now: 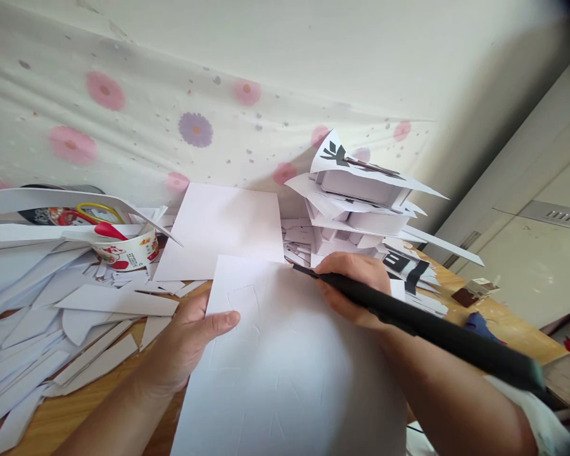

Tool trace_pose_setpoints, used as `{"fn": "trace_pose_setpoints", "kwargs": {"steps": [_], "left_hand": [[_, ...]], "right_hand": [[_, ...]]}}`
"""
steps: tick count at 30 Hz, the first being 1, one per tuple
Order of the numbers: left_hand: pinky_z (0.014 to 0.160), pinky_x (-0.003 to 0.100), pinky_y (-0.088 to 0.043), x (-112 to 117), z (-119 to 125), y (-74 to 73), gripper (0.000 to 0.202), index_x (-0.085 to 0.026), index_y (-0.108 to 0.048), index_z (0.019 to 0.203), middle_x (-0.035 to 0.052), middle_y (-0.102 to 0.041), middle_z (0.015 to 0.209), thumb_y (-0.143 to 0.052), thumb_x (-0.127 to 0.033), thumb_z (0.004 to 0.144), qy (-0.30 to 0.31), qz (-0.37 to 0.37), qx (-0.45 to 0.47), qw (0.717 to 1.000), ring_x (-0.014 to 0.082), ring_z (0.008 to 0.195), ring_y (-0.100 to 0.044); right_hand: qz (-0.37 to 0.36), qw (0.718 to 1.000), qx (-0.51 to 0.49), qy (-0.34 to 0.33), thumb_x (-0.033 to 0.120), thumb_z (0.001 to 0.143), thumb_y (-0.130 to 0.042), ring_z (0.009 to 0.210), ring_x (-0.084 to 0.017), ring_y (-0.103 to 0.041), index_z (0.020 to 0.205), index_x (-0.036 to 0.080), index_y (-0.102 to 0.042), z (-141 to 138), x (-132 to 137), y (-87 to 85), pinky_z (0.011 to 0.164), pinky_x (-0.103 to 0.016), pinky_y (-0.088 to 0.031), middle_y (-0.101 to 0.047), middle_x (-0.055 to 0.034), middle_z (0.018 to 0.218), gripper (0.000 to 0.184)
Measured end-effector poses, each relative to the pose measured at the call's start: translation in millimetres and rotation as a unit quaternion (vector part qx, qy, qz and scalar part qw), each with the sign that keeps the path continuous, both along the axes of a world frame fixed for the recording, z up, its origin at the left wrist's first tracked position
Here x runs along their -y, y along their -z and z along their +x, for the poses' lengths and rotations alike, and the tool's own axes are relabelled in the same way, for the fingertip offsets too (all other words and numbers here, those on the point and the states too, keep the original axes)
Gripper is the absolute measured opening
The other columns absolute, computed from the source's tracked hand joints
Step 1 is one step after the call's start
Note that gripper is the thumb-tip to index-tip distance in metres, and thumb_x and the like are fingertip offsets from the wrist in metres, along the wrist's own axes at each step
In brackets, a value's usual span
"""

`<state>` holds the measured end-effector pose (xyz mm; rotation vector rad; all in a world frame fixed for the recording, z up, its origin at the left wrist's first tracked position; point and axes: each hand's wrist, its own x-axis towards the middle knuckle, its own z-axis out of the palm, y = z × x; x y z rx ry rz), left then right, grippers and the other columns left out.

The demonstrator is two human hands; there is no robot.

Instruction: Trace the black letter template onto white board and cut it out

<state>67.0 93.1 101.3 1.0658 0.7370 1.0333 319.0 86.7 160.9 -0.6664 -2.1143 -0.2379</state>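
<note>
Sheet, white, faintly lined, on near side of worktop. Left hand: grip holding sheet's left edge, thumb on top. Right hand: grip closed round black tool, tip at sheet's far edge, contact unclear. White panel by worktop's wall-side edge; cup left of it.

From my remote station, I observe one white sheet: broad, flat, scored with faint short lines, its near end running below the head view. I observe one long black tool: slanted, butt toward lower right, narrow tip at the sheet's far edge; I cannot confirm contact.
</note>
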Motion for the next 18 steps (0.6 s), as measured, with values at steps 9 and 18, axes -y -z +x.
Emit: {"fn": "trace_pose_setpoints", "kwargs": {"steps": [9,18], "left_hand": [[0.069,0.031,-0.055,5,3,-2.5,0.048,-0.018,-0.068,0.108,0.0083,-0.072,0.096,-0.08,-0.033,0.064,-0.036,0.014,-0.001,0.999,0.0282,0.087,-0.067],[0.075,0.034,-0.054,5,1,-2.1,0.051,-0.018,-0.067,0.112,0.0072,-0.073,0.088,-0.079,-0.035,0.065,-0.036,0.012,-0.018,0.999,0.029,0.087,-0.066]], "right_hand": [[0.021,0.972,-0.194,0.134,0.012,0.074,-0.057,0.052,-0.009,-0.058,0.088,0.024,-0.056,-29,17,38.9,0.05,-0.018,-0.046,-0.064,0.006,0.066,0.018],[0.051,0.933,-0.269,0.231,0.018,0.073,-0.055,0.049,-0.012,-0.062,0.083,0.025,-0.057,-48,17,54.6,0.049,-0.021,-0.048,-0.066,0.0066,0.061,0.012]]}}
